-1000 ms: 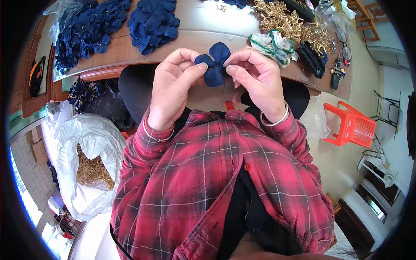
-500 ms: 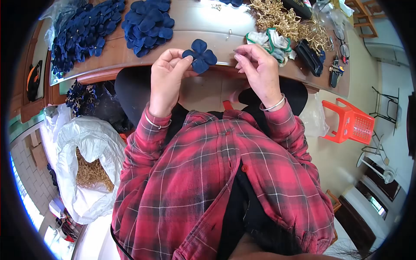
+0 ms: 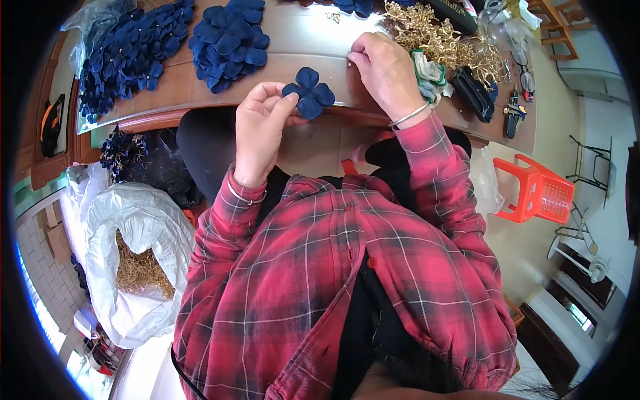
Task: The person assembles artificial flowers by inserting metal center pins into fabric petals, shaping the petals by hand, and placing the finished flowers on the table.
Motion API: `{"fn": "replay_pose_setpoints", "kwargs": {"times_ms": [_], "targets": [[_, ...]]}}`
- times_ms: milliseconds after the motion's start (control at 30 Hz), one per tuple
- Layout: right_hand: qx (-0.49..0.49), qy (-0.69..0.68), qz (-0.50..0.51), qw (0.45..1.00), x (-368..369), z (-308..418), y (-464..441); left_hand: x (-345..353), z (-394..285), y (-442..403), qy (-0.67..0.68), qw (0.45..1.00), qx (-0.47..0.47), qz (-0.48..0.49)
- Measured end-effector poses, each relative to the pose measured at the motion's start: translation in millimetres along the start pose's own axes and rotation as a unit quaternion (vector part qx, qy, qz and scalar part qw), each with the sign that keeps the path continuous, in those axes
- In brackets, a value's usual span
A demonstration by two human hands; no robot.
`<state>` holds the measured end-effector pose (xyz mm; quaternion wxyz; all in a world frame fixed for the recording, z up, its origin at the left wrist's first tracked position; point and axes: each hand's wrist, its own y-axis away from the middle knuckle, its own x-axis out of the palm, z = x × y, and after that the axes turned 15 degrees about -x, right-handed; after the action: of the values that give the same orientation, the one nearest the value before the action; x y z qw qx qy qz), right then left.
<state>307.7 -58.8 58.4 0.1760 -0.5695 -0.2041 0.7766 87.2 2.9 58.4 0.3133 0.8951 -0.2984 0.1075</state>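
Left hand [image 3: 262, 123]: thumb on top, fingers curled under, pinching a four-petal navy fabric flower [image 3: 309, 93] by its L-side petal. Flower's face up to the cam, petals spread, held just off the near edge of the bench [image 3: 300, 63], in front of the wearer.

Right hand [image 3: 387, 70]: out over the bench, back of hand up, thumb & index tips close tog., other fingers folded; can't tell if anything small is btwn the tips. It's just beside the white gloves w/ green trim [image 3: 430, 73] and nr the gold artificial sprays [image 3: 433, 41], which lie heaped past it. Metal bangle [image 3: 409, 117] on R wrist, another thin one [image 3: 244, 194] at L wrist, over the cuff.

Bench, L side: big spread of navy flowers w/ small centres [image 3: 127, 63], then a stacked pile of navy petals [image 3: 228, 43] nearer the middle, well apart from R hand. Clear plastic bag [image 3: 87, 33] at far L corner. R end: open black case [image 3: 473, 93], eyeglasses [image 3: 527, 79], snips [image 3: 513, 120].

Floor, L: white sack [image 3: 143, 197] w/ gold stems [image 3: 140, 270] inside; black plastic bag [image 3: 173, 163] nr it. Floor, R: red plastic stool [image 3: 533, 190]. Wearer's in a red plaid shirt [image 3: 280, 267].
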Motion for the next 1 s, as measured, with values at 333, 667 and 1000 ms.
{"fn": "replay_pose_setpoints", "kwargs": {"times_ms": [333, 667, 1000], "targets": [[0.24, -0.478, -0.002, 0.845, -49.9, 38.2, 7.6, 0.9, -3.8, 7.0, 0.017, 0.999, 0.0, 0.039], [0.242, -0.586, -0.019, 0.773, -64.3, 65.7, 24.3, 13.4, -12.9, 27.3, 0.007, 0.997, -0.007, 0.078], [0.23, -0.444, -0.043, 0.865, -44.4, 63.0, 46.0, 10.1, 1.3, 15.6, 0.009, 0.997, -0.027, 0.068]]}}
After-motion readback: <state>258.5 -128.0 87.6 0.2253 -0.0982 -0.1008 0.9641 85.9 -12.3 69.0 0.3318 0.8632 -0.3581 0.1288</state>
